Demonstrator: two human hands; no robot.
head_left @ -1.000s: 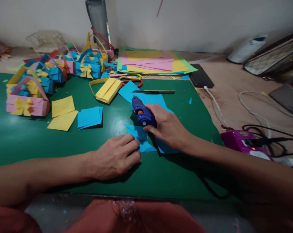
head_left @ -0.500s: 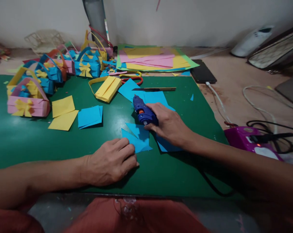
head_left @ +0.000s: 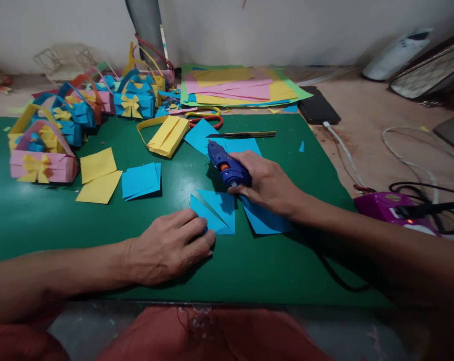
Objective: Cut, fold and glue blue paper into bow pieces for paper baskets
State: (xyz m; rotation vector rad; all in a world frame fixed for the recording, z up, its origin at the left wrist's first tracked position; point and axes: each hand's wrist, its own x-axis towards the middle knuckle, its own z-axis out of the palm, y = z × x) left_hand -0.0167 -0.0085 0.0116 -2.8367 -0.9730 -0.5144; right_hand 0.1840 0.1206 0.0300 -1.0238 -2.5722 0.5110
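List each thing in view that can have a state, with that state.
Right hand: closed around glue gun
Glue gun: held, nozzle facing away
Left hand: loosely curled at blue triangles
Blue triangles: flat, slim gap between
Cutter: lying flat, blade apparently out
Phone: lying flat, cable attached
Purple power box: light lit
Yellow bag: lying down, handle on

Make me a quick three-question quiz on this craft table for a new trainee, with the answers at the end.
1. Multiple choice: what does the right hand hold?
A) scissors
B) a glue gun
C) a craft knife

2. True or false: a white cable is plugged into the black phone.

3. Fill in the blank: the cut paper at the fingertips of the left hand is ____.

Key: 1. B; 2. true; 3. blue.
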